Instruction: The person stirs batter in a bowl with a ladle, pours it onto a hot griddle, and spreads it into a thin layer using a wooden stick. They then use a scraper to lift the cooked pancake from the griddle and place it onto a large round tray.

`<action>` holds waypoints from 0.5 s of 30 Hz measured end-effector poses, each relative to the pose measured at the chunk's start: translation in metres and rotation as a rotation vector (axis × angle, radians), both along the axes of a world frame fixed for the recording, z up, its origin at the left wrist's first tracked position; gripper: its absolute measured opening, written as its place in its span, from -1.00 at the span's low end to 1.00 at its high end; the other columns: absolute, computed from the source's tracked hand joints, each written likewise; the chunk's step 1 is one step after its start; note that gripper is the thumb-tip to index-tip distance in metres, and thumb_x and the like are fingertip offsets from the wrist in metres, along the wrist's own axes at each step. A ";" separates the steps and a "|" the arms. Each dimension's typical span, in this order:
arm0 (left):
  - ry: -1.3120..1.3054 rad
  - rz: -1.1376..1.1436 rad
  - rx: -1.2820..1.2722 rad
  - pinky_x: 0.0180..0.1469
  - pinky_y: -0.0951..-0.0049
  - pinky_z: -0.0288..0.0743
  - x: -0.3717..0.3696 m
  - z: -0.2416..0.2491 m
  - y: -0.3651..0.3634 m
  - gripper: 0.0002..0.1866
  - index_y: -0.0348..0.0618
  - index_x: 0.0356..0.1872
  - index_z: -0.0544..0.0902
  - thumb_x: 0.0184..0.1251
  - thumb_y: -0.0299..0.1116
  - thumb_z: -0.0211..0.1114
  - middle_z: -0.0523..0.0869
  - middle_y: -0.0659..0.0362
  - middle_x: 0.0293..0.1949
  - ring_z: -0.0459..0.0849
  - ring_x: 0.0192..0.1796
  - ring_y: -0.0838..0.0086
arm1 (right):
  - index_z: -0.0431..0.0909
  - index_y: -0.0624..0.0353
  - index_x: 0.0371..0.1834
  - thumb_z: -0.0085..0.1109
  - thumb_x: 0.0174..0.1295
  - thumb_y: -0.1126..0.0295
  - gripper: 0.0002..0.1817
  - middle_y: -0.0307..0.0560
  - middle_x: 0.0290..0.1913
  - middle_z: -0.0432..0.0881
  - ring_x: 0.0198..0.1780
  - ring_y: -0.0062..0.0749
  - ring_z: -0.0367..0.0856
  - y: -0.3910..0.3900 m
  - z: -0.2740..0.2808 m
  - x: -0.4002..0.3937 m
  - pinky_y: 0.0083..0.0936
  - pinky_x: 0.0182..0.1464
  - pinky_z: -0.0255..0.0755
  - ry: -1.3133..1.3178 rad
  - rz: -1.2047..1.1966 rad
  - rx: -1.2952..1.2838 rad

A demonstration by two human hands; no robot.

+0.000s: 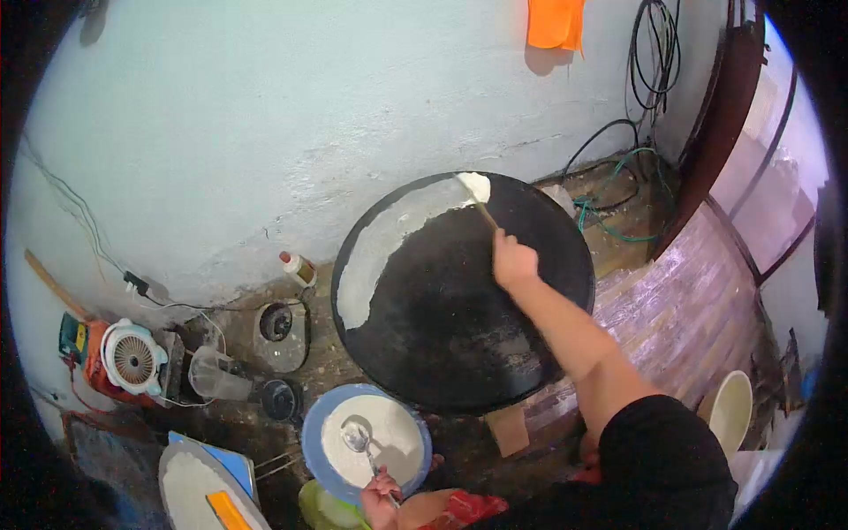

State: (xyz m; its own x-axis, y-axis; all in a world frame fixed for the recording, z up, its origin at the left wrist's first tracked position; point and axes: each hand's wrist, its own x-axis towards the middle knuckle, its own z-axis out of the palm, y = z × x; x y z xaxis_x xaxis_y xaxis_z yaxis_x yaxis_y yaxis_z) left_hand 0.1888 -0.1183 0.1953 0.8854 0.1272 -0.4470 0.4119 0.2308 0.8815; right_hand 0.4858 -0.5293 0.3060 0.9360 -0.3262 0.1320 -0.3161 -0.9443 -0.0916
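My right hand (514, 259) is closed around the thin handle of a spreader (484, 212) over the big round black griddle (450, 300). A thick white clump of batter (475, 186) lies at the spreader's far end. From there a thin band of pale batter (389, 231) curves along the griddle's far and left edge. Lower down, my left hand (380, 496) grips a metal ladle (356, 436) by its handle. The ladle's bowl is above a blue basin (311, 446) of white batter (399, 435), left of the griddle's near edge.
A plastic jug (216, 375), a small fan (134, 358) and a bottle (299, 268) stand left of the griddle. An oval tray (190, 486) with an orange scraper (228, 511) is at lower left. Cables (654, 53) hang by the doorway; a pale basin (729, 411) is at right.
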 end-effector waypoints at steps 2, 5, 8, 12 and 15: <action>0.393 0.285 -1.354 -0.37 0.52 0.29 0.008 -0.019 0.022 -0.84 -0.25 -0.27 0.39 0.24 -0.39 -0.09 0.32 0.24 -0.51 0.26 -0.45 0.49 | 0.16 0.27 0.13 -0.16 0.12 0.46 -0.55 0.07 -0.21 0.48 -0.30 -0.14 0.57 -0.023 0.014 -0.028 -0.37 -0.34 0.48 0.038 -0.023 0.009; 0.246 0.240 -1.265 -0.35 0.54 0.27 0.007 -0.018 0.017 -0.85 -0.22 -0.31 0.39 0.23 -0.38 -0.10 0.31 0.22 -0.51 0.25 -0.42 0.49 | 0.16 0.28 0.13 -0.07 0.08 0.40 -0.49 0.13 -0.14 0.46 -0.25 -0.10 0.56 -0.030 0.032 -0.090 -0.34 -0.25 0.45 0.113 -0.078 0.104; 0.379 0.267 -1.433 -0.34 0.57 0.25 0.000 -0.036 0.036 -0.85 -0.23 -0.33 0.38 0.25 -0.39 -0.14 0.31 0.22 -0.52 0.24 -0.39 0.50 | 0.21 0.25 0.10 -0.07 0.14 0.37 -0.56 0.11 -0.18 0.48 -0.27 -0.18 0.57 -0.061 0.002 -0.116 -0.36 -0.25 0.43 -0.155 0.191 0.534; 0.180 0.184 -1.420 -0.34 0.51 0.28 -0.005 -0.047 0.039 -0.80 -0.22 -0.25 0.41 0.26 -0.38 -0.17 0.31 0.22 -0.52 0.25 -0.38 0.50 | 0.38 0.19 -0.01 -0.16 0.19 0.48 -0.70 -0.03 -0.45 0.54 -0.41 -0.35 0.54 -0.093 -0.002 -0.096 -0.48 -0.28 0.39 -0.312 0.138 0.901; 0.087 0.063 -0.475 -0.53 0.54 0.31 -0.002 0.055 0.005 -0.71 -0.20 -0.09 0.44 0.27 -0.37 -0.19 0.31 0.32 -0.57 0.31 -0.55 0.56 | 0.29 0.09 0.14 -0.12 0.14 0.50 -0.57 -0.01 -0.45 0.54 -0.37 -0.34 0.55 -0.126 -0.024 -0.058 -0.51 -0.22 0.39 -0.282 -0.049 0.860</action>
State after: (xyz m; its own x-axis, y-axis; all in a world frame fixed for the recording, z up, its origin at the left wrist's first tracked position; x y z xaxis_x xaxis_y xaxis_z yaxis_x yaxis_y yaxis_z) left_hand 0.1868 -0.1136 0.2502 0.8394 -0.0571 -0.5405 0.4517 0.6262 0.6355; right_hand 0.4279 -0.6549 0.2817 0.8883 -0.4568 0.0466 -0.2131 -0.5001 -0.8393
